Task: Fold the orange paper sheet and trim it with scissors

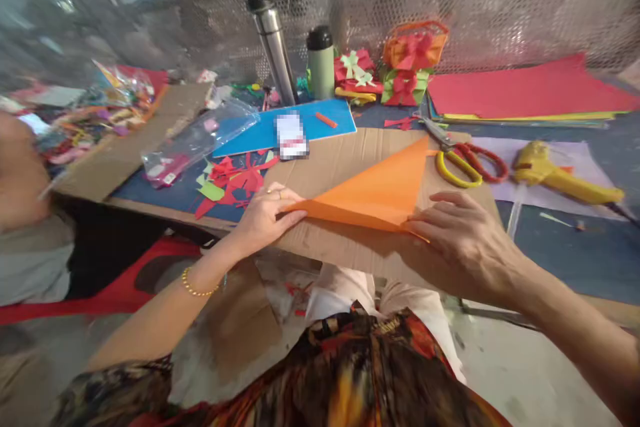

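Two hands on one orange paper [377, 195], folded into a triangle and lying on a brown cardboard sheet [345, 160] at the near table edge. Your left hand [267, 213] pins the triangle's left corner, fingers pressed together and flat on the fold, probably to stop the sheet sliding. Your right hand [467, 243] sits at the right end of the long lower edge, fingers spread and bearing down on the crease; whether the thumb pinches under the paper, cannot tell. The triangle's apex points away from you toward the scissors [463, 160], which lie just beyond it, yellow and red handles, untouched. A yellow glue gun [560, 177] rests on white paper further right, well apart from your hands. Red paper scraps [233, 180] lie left of the cardboard, near your left hand but not touching. At the back: a steel flask [275, 47], a green bottle [320, 63], a stack of coloured sheets [525, 93] with red on top. Another person's sleeve shows at far left, not involved.
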Motion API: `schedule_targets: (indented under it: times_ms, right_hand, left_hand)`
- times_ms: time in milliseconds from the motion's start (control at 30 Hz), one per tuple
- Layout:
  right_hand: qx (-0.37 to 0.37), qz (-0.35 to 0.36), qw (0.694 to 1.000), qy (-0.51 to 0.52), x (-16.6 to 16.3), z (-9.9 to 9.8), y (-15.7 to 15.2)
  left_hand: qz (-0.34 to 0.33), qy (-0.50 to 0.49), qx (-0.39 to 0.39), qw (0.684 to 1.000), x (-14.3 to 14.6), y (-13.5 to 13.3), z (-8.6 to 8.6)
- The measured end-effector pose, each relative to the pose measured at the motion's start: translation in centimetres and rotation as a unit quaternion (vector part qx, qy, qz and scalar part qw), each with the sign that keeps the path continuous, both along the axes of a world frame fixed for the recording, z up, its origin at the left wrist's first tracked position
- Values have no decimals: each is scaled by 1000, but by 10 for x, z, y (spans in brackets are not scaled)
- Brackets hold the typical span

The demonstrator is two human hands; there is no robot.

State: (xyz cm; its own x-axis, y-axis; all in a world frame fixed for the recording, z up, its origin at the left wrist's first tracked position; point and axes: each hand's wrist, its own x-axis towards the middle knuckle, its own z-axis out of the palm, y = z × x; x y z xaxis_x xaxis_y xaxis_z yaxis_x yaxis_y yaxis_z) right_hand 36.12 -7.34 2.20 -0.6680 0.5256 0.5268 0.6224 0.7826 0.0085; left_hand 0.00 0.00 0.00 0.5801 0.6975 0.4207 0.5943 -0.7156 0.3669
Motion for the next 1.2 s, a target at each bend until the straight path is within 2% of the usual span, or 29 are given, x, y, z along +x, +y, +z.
schedule_targets:
  times_ms: [167, 333, 500, 667, 833, 1000, 1200]
  right_hand:
    - [-35, -48, 998, 23, -3, 1, 1]
    - [-31, -78, 996, 10, 0, -9, 7]
    - [-19, -92, 995, 21, -3, -7, 9]
    - [-1, -74, 997, -16, -5, -7, 9]
    - [3, -62, 998, -24, -7, -9, 8]
    - [14, -73, 997, -30, -8, -9, 11]
    - [31, -63, 997, -23, -6, -15, 17]
  left_hand:
    - [103, 29, -57, 993, 8, 1, 4]
    - [149, 44, -56, 986, 20, 3, 9]
    - [155, 73, -47, 984, 26, 1, 11]
    - [165, 111, -27, 980, 32, -2, 14]
    - [170, 130, -48, 976, 38, -1, 18]
    - [172, 126, -79, 974, 42, 7, 22]
    - [150, 150, -87, 973, 41, 23, 17]
